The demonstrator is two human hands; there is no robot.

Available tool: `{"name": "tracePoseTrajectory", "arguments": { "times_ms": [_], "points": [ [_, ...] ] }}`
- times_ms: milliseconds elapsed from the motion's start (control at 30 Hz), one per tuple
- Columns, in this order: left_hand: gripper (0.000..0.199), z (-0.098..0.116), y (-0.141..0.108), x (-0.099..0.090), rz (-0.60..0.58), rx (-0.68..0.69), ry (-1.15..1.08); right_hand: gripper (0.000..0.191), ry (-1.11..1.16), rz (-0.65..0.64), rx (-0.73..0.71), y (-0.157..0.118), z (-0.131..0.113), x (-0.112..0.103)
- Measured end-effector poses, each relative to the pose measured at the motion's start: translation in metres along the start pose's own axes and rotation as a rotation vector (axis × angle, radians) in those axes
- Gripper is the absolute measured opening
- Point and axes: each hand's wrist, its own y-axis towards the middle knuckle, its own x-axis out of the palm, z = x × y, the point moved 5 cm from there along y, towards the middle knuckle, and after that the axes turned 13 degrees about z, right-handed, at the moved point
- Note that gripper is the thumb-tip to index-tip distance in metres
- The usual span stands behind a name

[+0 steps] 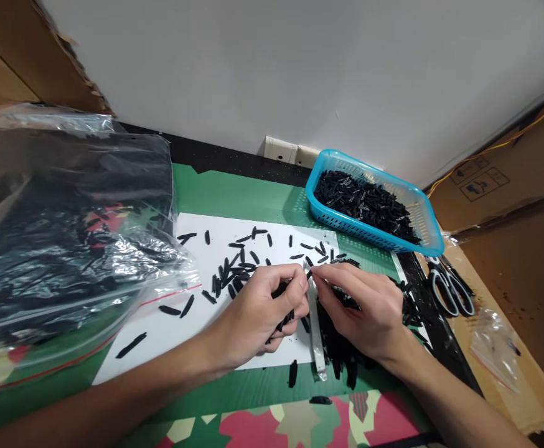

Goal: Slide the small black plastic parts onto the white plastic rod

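Several small black pieces (241, 272) lie scattered on a white sheet (160, 339). My left hand (272, 305) is closed round a bunch of these black pieces, above the sheet's right part. Just beside it, my right hand (363, 302) pinches one small black piece (309, 273) between thumb and fingertips, close to the left thumb. Between and below the hands lies a narrow pale strip (316, 336). A dark pile of black pieces (340, 348) sits under and around my right hand, which partly hides it.
A blue basket (375, 234) holding many black pieces stands at the back right. Clear plastic bags (66, 249) with black contents cover the left side. Scissors (449, 289) and a small plastic bag (496, 345) lie on cardboard at the right. Behind is a wall with sockets (280, 150).
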Motion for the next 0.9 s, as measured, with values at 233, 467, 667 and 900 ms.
{"name": "tracePoseTrajectory", "arguments": {
  "times_ms": [233, 467, 667, 900],
  "points": [
    [0.04, -0.006, -0.001, -0.002, -0.036, 0.03, -0.014, 0.013, 0.349, -0.038, 0.394, 0.003, 0.01, 0.001],
    [0.047, -0.009, 0.002, -0.008, 0.019, 0.09, 0.018, 0.013, 0.572, -0.036, 0.541, 0.008, 0.017, 0.005],
    [0.051, -0.007, 0.004, -0.005, 0.014, 0.052, 0.041, 0.008, 0.587, -0.025, 0.629, 0.008, 0.019, 0.008],
    [0.049, -0.012, 0.004, -0.009, 0.095, 0.077, 0.138, 0.007, 0.578, -0.049, 0.688, 0.006, 0.021, 0.008]
  ]
}}
